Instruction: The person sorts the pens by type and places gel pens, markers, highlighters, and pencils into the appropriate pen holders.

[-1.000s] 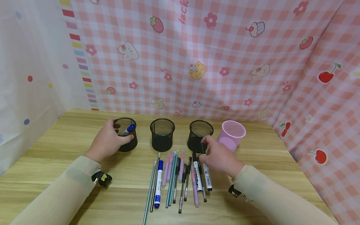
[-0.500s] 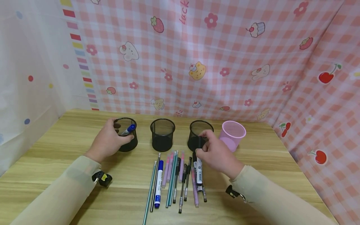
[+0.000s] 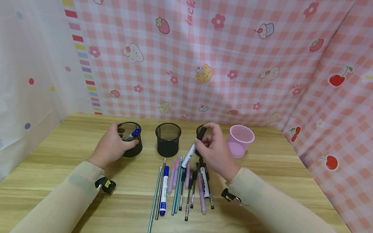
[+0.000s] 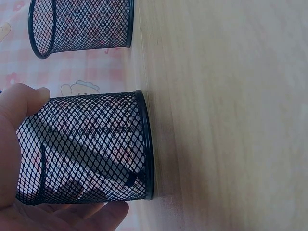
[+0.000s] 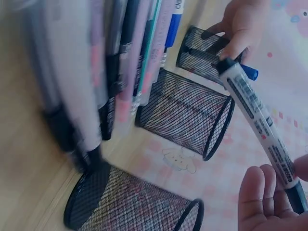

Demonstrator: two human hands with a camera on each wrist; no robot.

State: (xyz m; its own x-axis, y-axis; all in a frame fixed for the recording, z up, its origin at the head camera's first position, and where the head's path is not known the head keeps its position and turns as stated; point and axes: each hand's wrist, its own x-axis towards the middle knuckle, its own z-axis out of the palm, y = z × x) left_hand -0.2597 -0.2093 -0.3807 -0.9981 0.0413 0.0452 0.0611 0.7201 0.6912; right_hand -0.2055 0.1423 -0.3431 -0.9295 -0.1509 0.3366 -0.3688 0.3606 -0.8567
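On the left of the head view my left hand grips a black mesh pen cup, thumb at the near side and fingers round the far side. Inside that cup leans a blue-capped marker; its lower end shows through the mesh in the left wrist view. My right hand pinches a white marker by its black cap, between thumb and fingers. This marker slants above the pens, its lower end pointing left. Behind my right hand, a third black mesh cup is partly hidden in the head view.
Another black mesh cup stands in the middle, and a pink mesh cup at the right. Before them lie pencils, a blue-capped whiteboard marker, pink highlighters, black gel pens and a black-capped marker. A checked cloth hangs behind.
My right hand has lifted the black-capped marker off the right end of the row and carried it up and left, tilting it. My left hand stays on its cup.
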